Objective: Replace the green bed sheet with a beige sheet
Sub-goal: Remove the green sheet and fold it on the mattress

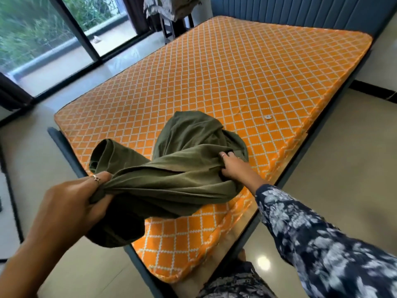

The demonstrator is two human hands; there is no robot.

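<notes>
Fingers [101, 179] of the left hand [64, 203] clench one bunched end of the olive-green cotton bed sheet [171, 175]; the right hand [234, 166] grips the opposite gathered end. The sheet is off the orange diamond-quilted mattress [236, 72] except where its heap rests at the near corner. Judged step: removal of the green sheet, nearly complete. The bundle's long axis runs left to right between the hands, across the corner, with a loose lobe pointing toward the headboard. Next move calls for lifting the bundle clear, setting it aside and fetching the beige sheet, which is not identifiable in view.
</notes>
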